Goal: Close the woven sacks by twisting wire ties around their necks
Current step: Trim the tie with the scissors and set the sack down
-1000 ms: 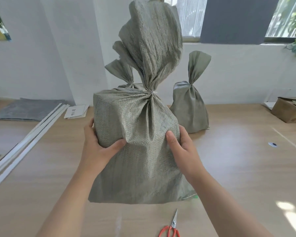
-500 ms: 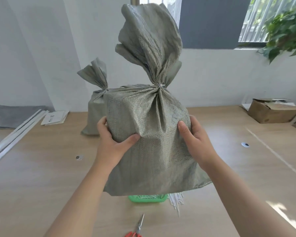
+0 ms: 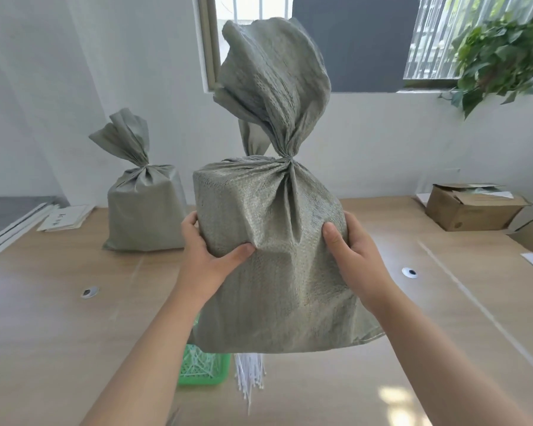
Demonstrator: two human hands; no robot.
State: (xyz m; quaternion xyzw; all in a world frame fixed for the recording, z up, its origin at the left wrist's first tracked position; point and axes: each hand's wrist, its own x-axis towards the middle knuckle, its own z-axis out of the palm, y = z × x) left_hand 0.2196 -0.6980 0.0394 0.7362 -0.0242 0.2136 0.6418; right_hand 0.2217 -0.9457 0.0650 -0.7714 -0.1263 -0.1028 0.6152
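Okay, both hands are grasping one woven sack [image 3: 277, 287] by its sides; left hand [image 3: 205, 262] is curling its fingers [image 3: 189, 222] around the left side, thumb pressing the front; right hand [image 3: 356, 259] is clutching the right side likewise; the neck [image 3: 285, 156] is sitting cinched, top flaring upward; the sack's bottom edge is hanging over a green basket [image 3: 203, 370] and white wire ties [image 3: 250, 379] on the tabletop [image 3: 59, 333]; a second closed sack [image 3: 145, 210] is standing back left; a cardboard box [image 3: 471, 207] is sitting far right.
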